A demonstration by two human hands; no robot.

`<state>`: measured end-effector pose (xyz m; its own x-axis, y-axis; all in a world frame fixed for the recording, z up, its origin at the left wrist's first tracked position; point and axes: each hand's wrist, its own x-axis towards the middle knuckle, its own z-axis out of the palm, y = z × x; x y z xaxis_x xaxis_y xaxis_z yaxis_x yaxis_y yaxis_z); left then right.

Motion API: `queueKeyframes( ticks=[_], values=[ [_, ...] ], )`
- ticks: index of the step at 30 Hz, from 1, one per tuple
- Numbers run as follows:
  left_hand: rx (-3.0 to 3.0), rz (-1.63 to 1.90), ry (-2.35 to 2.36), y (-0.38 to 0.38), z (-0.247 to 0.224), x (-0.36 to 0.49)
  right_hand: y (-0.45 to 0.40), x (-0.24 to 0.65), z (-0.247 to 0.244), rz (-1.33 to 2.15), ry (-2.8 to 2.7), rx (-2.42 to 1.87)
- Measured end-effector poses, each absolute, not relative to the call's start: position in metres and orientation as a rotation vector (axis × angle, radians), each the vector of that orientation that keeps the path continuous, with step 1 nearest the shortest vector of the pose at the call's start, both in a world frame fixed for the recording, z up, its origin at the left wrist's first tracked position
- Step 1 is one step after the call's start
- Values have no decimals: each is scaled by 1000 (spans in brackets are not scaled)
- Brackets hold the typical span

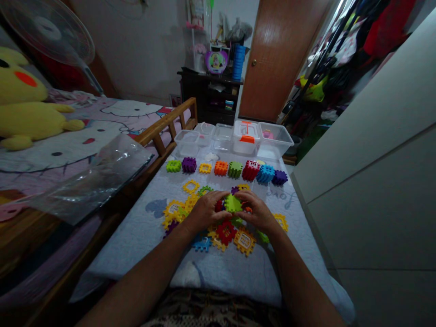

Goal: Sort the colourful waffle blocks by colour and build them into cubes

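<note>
My left hand [207,210] and my right hand [258,212] are closed on opposite sides of a light green interlocking toy block piece [233,204] with notched edges. They hold it over a loose pile of similar pieces. Just below it in the pile lie a red piece [226,232] and a yellow window piece [245,240]. A blue piece [202,244] sits at the pile's near edge. More yellow pieces [174,208] spread out beside my left hand. Part of the pile is hidden under my hands.
Behind the pile stands a row of colour-sorted stacks, among them purple [189,165], orange [221,168] and red [251,170]. Clear plastic boxes [276,138] line the table's far end. A wooden bed rail [166,120] borders the left side, and a white cabinet [371,181] the right.
</note>
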<state>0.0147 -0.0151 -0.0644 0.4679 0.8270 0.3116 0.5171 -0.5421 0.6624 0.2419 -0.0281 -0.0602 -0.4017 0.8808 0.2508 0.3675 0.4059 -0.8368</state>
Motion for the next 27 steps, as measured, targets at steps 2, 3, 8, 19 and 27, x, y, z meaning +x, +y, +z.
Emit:
queueKeyframes(
  ticks=[2, 3, 8, 19, 27],
  values=[
    [2244, 857, 1121, -15, -66, 15, -29, 241, -59, 912, -1967, -1071],
    [2247, 857, 1123, -15, -67, 15, -29, 240, -58, 904, -1971, -1077],
    [2259, 835, 1119, -16, -66, 16, -31, 237, -61, 850, -1973, -1089],
    [2265, 874, 1127, -16, -66, 17, -30, 234, -66, 725, -2045, -1150],
    [2313, 900, 1108, -19, -62, 18, -30, 231, -53, 473, -2239, -1226]
  ],
)
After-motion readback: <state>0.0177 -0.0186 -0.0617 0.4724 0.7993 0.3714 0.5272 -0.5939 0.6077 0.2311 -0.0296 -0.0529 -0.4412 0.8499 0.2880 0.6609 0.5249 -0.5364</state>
